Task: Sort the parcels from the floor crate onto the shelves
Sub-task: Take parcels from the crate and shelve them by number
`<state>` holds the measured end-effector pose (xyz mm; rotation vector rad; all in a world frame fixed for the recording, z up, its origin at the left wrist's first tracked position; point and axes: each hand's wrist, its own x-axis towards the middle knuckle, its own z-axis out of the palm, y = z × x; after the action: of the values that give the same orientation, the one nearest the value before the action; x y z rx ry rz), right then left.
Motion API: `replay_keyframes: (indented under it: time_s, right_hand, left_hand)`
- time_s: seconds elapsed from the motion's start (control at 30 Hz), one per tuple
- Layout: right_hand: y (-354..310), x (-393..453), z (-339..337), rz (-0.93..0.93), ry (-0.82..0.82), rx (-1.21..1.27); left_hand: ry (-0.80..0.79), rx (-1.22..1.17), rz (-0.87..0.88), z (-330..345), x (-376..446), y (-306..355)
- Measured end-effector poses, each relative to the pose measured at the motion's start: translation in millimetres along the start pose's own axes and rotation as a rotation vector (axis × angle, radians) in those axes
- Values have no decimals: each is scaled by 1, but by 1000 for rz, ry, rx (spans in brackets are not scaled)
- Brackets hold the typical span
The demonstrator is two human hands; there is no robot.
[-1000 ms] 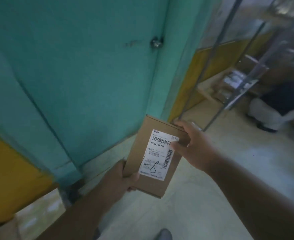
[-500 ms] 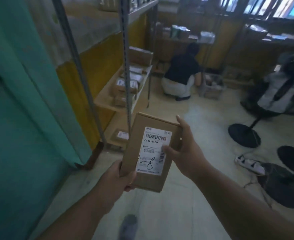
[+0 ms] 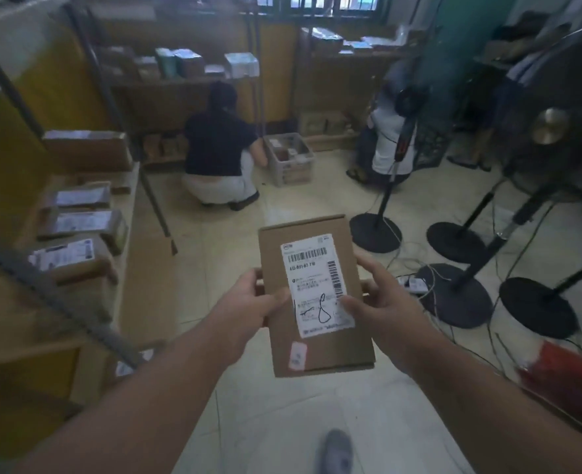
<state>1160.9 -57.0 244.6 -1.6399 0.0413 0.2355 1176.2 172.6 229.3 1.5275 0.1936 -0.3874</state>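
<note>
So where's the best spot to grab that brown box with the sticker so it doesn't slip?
Probably by its two long edges, one hand from each side, as now: the left hand holds the left edge and the right hand the right edge of the cardboard parcel. It is flat and thin, held label up, so thumbs on top and fingers underneath should pinch it steady. The white label looks slicker.

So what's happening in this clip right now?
A person holds a flat brown cardboard parcel with a white shipping label in both hands, left hand on its left edge, right hand on its right edge, label facing up. It is not yet shelved. A wooden shelf with labelled parcels stands to the left. Ahead, another person crouches beside a grey plastic crate on the floor.
</note>
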Motion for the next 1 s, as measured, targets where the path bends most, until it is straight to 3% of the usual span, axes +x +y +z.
replay_keyframes:
  time_s: [0.17, 0.27, 0.33, 0.53, 1.0]
  right_hand:
    - [3, 91, -41, 48, -34, -22]
    - [-5, 145, -51, 133, -196, -87]
    - [-16, 183, -49, 176, -302, -134]
    - [-30, 306, -2, 134, -398, -276]
    - [-54, 540, 123, 166, -553, -467]
  left_hand:
    - [104, -63, 127, 19, 102, 41]
    - [295, -95, 141, 16, 141, 57]
    - [399, -141, 126, 5, 163, 68]
    - [639, -173, 76, -65, 220, 78]
    - [762, -407, -18, -221, 375, 90]
